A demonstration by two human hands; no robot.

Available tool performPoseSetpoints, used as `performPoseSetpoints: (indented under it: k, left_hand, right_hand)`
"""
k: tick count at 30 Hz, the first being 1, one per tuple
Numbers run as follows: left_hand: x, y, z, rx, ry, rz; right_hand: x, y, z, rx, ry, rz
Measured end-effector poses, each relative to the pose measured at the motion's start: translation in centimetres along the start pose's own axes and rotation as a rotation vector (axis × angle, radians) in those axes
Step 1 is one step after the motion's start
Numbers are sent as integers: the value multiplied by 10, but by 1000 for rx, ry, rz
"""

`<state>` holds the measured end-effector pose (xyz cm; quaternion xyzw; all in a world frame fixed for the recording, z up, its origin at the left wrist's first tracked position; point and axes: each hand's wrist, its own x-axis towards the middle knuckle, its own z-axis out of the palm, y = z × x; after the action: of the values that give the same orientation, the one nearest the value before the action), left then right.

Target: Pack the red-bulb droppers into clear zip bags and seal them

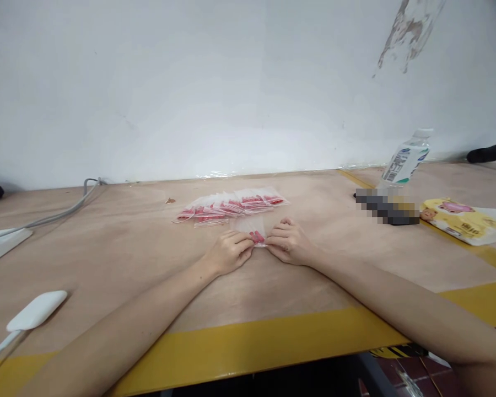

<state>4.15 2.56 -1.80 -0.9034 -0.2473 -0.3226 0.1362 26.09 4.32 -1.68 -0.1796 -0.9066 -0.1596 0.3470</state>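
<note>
My left hand (230,252) and my right hand (288,243) rest on the wooden table (149,259), their fingers pinched on the near edge of a small clear plastic bag (253,229) with red pieces inside. The bag lies flat between both hands. Just beyond it, a row of several similar clear bags with red contents (230,205) is spread across the table, overlapping each other.
A plastic bottle (405,160) stands at the right, a dark object (391,208) near it and a yellow wipes pack (465,219) further right. A grey cable (62,212) and white devices (36,310) lie at the left. Yellow tape (248,342) edges the table front.
</note>
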Motion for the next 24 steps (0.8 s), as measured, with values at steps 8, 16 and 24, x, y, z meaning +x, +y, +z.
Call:
performPoseSetpoints:
  k: [8,16,24]
  left_hand:
    - [12,5,8,63,-22,64]
    - [15,5,7,109,-56,110]
    - [17,4,2,173,-66,144]
  right_hand:
    - [4,-7,3,-13,-41,73]
    - [6,-11,2,-27,-46,73]
    - [8,-11,0,-47,-8,44]
